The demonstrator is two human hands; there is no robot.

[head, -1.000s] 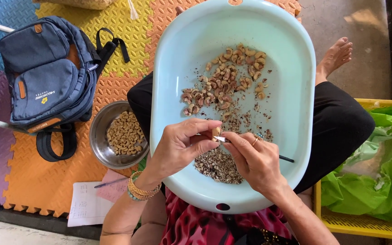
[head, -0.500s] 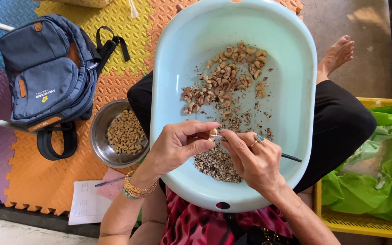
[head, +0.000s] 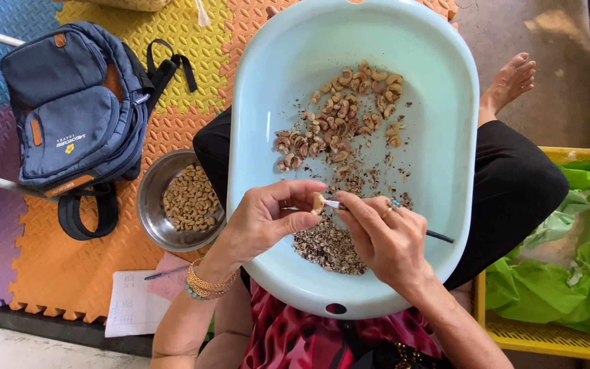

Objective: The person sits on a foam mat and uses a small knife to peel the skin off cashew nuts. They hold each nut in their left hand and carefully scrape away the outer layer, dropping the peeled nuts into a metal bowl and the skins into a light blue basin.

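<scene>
The cashew nut (head: 317,203) sits pinched between the thumb and fingertips of your left hand (head: 268,222), just above the near part of the pale blue basin (head: 445,102) on your lap. It is too small to tell which way its long axis runs. Your right hand (head: 384,239) is closed around a thin tool (head: 438,236); its long axis runs from about 4 o'clock, where the dark handle sticks out past your fingers, to 10 o'clock, where the light tip touches the nut.

Under your hands lies a heap of dark shell scraps (head: 329,246). At 12 o'clock in the basin lies a loose pile of unpeeled nuts (head: 339,126).

At 9 o'clock from the basin a steel bowl (head: 155,212) holds pale peeled nuts. At 10 o'clock a blue backpack (head: 69,109) with orange trim lies on the coloured foam mat (head: 192,41); a small light label sits on its front pocket. At 7 o'clock a white sheet of paper (head: 128,307) lies flat with a pink slip on its corner. At 4 o'clock a yellow crate (head: 548,345) holds a green plastic bag (head: 568,273).
</scene>
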